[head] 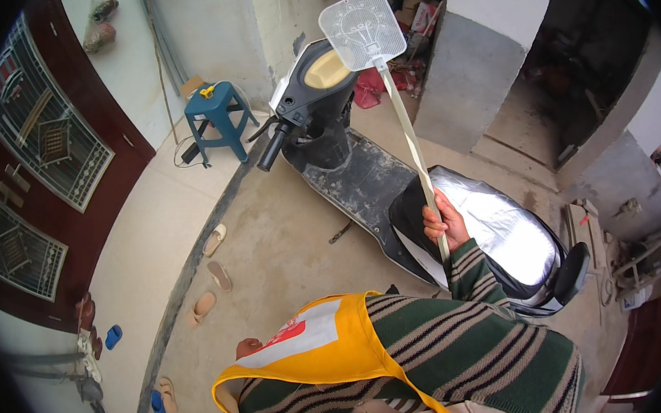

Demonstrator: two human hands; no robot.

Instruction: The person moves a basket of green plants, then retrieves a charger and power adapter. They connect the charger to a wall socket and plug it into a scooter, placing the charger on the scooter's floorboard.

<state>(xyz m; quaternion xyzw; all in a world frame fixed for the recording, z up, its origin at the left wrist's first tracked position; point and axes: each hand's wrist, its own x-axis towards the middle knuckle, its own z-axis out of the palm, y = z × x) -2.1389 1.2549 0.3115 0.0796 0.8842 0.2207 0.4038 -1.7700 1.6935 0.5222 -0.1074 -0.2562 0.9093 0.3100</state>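
Observation:
My right hand (446, 220) grips the long pale handle of a white plastic fly swatter (362, 31). Its square mesh head is raised and overlaps the front of an electric scooter (357, 174) in my view. Behind that hand lies the scooter's seat under a shiny silver cover (485, 222). Only a small part of my left hand (248, 347) shows past the edge of my yellow apron (354, 346). The rest of it is hidden, so its grip cannot be made out.
A blue plastic stool (217, 113) bears a small yellow object (207, 91) beside the wall. Loose slippers (215, 240) lie along the floor's dark strip. Dark red doors (121, 101) stand at left. A doorway (561, 80) opens at right, near a wooden ladder-like frame (659, 257).

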